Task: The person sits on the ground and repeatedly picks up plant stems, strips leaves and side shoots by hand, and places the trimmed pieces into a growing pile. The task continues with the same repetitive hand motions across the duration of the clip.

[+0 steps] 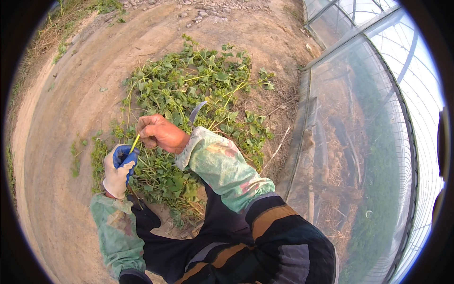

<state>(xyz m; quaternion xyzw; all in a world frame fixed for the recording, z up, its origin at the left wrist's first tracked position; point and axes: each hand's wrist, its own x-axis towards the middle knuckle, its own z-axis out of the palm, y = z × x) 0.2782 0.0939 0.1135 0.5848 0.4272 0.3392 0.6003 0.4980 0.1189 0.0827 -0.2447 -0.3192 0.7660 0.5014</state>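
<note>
My left hand (122,167), in a white glove with blue palm and fingers, grips a slim yellow-green piece (134,143) that looks like a plant stem. At its upper end, the bent fingers of my bare right hand (159,133) meet it in a pinch. Beneath both hands spreads a heap of cut leafy vines (188,80) on bare soil. A curved sickle blade (196,113) shows just beyond my right sleeve; its handle is hidden, so whether anything holds it is unclear. A thin brown stalk (135,197) runs below the left glove.
To the right stands a plastic-film greenhouse wall (354,149) with a frame along its base. A dry stick (278,147) lies near it. Dark shoe (145,216) and trousers are close below the vines. Stones (202,15) lie at the far side.
</note>
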